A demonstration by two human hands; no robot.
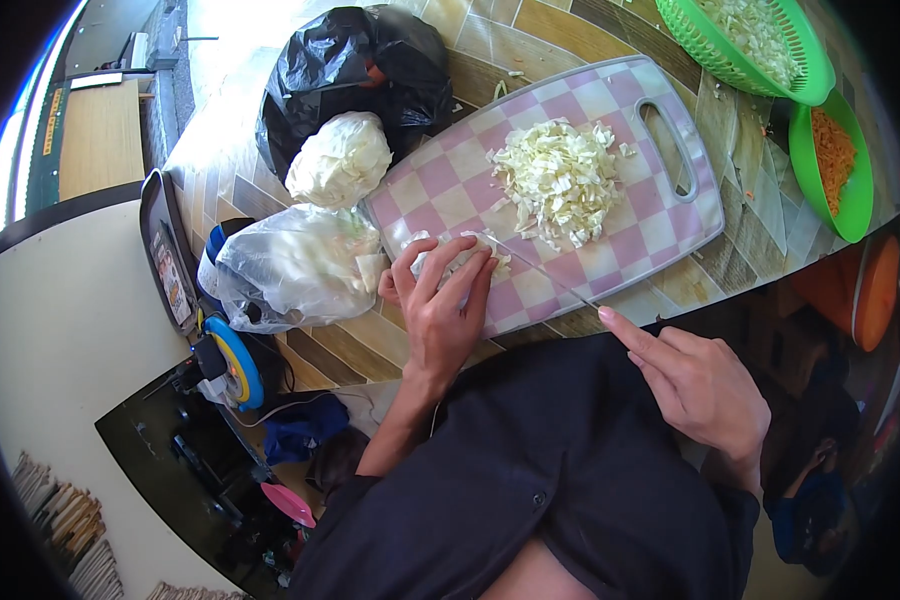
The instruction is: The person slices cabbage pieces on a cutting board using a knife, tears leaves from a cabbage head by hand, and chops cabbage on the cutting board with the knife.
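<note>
My left hand (pixel 438 310) presses with bent fingers on a piece of cabbage (pixel 457 258) at the lower left of the checked cutting board (pixel 450 185). My right hand (pixel 698 388) is closed round a knife (pixel 555 278), its handle hidden in the palm and the index finger stretched along toward the blade. The blade crosses the board's near edge, with its tip at the cabbage close to my left fingertips. A pile of chopped cabbage (pixel 560 182) lies on the middle of the board, just beyond the blade.
Left of the board are a cabbage head (pixel 340 160), a clear plastic bag (pixel 295 268) with pale contents and a black plastic bag (pixel 365 75). At right stand a green basket (pixel 815 70) of chopped cabbage and a green bowl (pixel 855 205) of shredded orange food. Another person (pixel 815 500) appears lower right.
</note>
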